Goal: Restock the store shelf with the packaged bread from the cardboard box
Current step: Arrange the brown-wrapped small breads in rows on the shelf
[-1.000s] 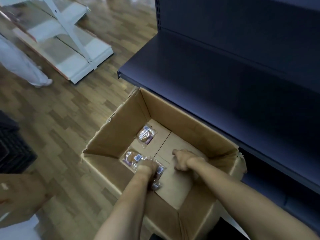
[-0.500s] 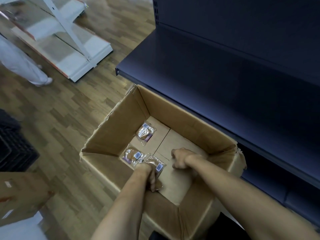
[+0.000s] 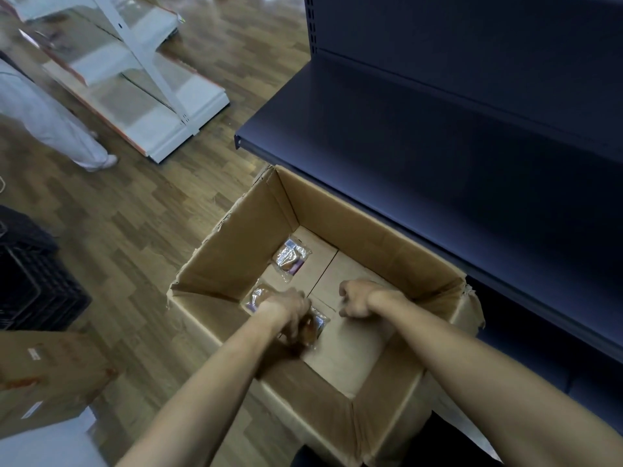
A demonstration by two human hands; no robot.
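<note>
Left hand (image 3: 286, 310) curls its grip round a bread packet (image 3: 315, 326) low in the cardboard box (image 3: 242, 237); right hand (image 3: 357, 298) is fisted on nothing I can see.

Both hands are down in the box at centre frame, and a second packet (image 3: 261, 296) peeks out just beyond the left hand, while a third (image 3: 290, 258) lies apart toward the box's far corner. These look light and soft in crinkly, slippery film, so squeezing would crush them. I'd pinch the sealed edge or cradle from beneath. The dark shelf (image 3: 421, 146), upper right of frame, shows no packets yet.
</note>
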